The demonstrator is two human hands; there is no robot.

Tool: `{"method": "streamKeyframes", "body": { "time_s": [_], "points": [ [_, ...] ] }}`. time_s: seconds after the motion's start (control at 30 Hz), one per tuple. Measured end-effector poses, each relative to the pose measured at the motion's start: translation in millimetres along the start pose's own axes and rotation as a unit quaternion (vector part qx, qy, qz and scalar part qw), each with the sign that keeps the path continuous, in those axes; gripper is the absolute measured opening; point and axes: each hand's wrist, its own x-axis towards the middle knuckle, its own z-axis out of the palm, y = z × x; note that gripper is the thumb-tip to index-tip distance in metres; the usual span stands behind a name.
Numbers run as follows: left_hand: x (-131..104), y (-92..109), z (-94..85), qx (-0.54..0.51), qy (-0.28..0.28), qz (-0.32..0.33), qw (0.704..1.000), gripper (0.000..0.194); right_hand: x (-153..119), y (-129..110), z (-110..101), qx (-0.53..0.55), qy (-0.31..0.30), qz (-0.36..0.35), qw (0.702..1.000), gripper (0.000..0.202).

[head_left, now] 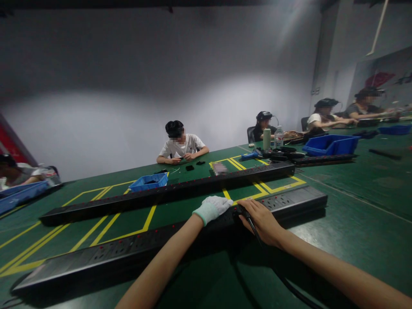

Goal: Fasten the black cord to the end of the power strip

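Observation:
A long black power strip [135, 242] with rows of sockets and small red parts lies across the table in front of me. My left hand [214, 209], in a white glove with a pale green cuff, rests over its top, fingers stretched towards the right. Just beside it, my bare right hand [262, 219] is closed around a black plug [247, 216] against the strip's sockets. How deep the plug sits is hidden by my fingers. From it a black cable [289, 286] runs down towards the near table edge.
Behind lies a second long power strip [180, 189]. Beyond it are a small blue tray [149, 182], a blue tool [251, 155], and a larger blue bin [331, 145] at right. Yellow tape lines mark the green table [363, 223]. Several people sit around it.

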Motion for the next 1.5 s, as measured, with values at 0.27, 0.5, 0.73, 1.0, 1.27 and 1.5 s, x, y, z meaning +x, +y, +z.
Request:
{"method": "streamKeyframes", "body": {
  "time_s": [0.27, 0.5, 0.73, 1.0, 1.27, 1.5],
  "points": [
    [2, -1, 2.6, 0.012, 0.020, 0.008, 1.000, 0.029, -1, 1, 1, -0.002, 0.005, -0.004, 1.000, 0.030],
    [0, -4, 7.8, 0.033, 0.019, 0.047, 0.998, 0.035, 0, -1, -2, 0.001, -0.007, -0.002, 1.000, 0.031],
    [-2, -6, 9.0, 0.047, 0.011, 0.048, 0.998, 0.042, 0, -1, -1, 0.000, 0.004, -0.001, 1.000, 0.029],
    [-3, -3, 1.3, 0.042, -0.007, 0.029, 0.999, 0.039, 0, -1, 0, -0.006, 0.022, -0.008, 1.000, 0.030],
    [-2, 3, -10.2, 0.022, -0.026, -0.005, 0.999, 0.031, -2, 1, 4, -0.015, 0.015, -0.001, 1.000, 0.029],
    [-1, 10, -25.0, 0.013, -0.053, -0.035, 0.998, 0.038, -3, 0, 9, -0.023, 0.035, 0.005, 0.999, 0.030]
  ]
}}
